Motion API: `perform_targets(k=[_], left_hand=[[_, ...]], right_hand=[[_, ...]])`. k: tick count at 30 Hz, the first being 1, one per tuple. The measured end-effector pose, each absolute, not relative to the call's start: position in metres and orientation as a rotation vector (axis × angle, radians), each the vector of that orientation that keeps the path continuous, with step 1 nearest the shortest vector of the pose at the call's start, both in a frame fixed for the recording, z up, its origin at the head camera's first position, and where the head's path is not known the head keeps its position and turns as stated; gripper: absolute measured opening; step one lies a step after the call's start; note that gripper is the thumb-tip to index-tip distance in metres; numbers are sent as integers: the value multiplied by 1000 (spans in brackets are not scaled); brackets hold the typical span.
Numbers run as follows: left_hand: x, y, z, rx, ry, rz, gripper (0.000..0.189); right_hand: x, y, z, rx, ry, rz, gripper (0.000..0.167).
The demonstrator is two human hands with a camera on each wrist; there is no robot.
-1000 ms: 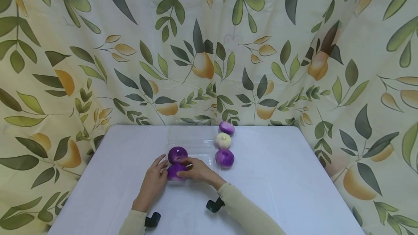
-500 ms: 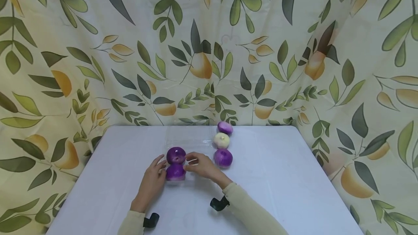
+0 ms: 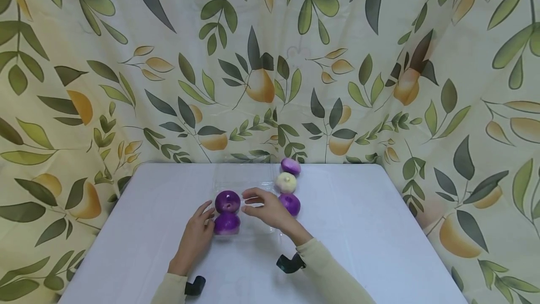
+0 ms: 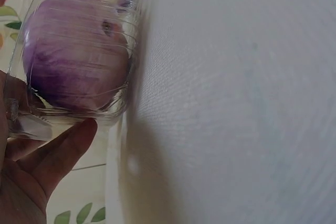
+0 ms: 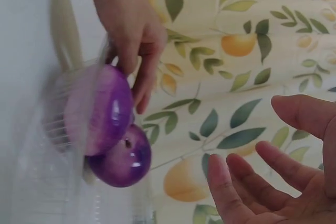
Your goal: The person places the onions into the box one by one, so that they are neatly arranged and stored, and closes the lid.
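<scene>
At the left, the person's left grip [image 3: 193, 236] rests its fingers against the outer side of a clear plastic box [image 3: 259, 229] on the desk [image 3: 350, 247]; I cannot tell whether it pinches the rim or only touches it. Just to the right of those fingers, a front purple onion [image 3: 227, 224] and a rear purple onion [image 3: 228, 201] sit in the left part of the box, one behind the other, so that side looks filled. The lid [image 3: 244, 172] lies folded back at the far side, so closing appears not yet done. Right of the pair hangs the right grip [image 3: 270, 208], thumb and fingers spread apart and holding nothing, above the box's right part, where no onion shows. Furthest right, just beside the box, three more stand in a row running away from the person: a purple onion [image 3: 290, 205] partly hidden by the right grip, a white onion [image 3: 286, 182], and a paler purple onion [image 3: 291, 166] near the far edge. By my judgement, two are packed and these three are left.
</scene>
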State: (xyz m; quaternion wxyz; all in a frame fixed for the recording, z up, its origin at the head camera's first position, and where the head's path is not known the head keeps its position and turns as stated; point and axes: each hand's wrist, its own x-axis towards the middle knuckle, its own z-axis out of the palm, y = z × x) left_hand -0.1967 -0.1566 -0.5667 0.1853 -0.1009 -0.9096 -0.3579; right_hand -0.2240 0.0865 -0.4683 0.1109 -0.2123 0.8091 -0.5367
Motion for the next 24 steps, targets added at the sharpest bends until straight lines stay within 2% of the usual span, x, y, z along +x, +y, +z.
perform_targets(k=[10, 24], left_hand=[[-197, -157, -567, -288, -2568, -998, 33], [-198, -157, -568, -289, -2552, -1003, 32]], right_hand=[[-217, 104, -445, -654, 2343, -1659, 40], [-227, 139, -441, -561, 2410, -1702, 41]])
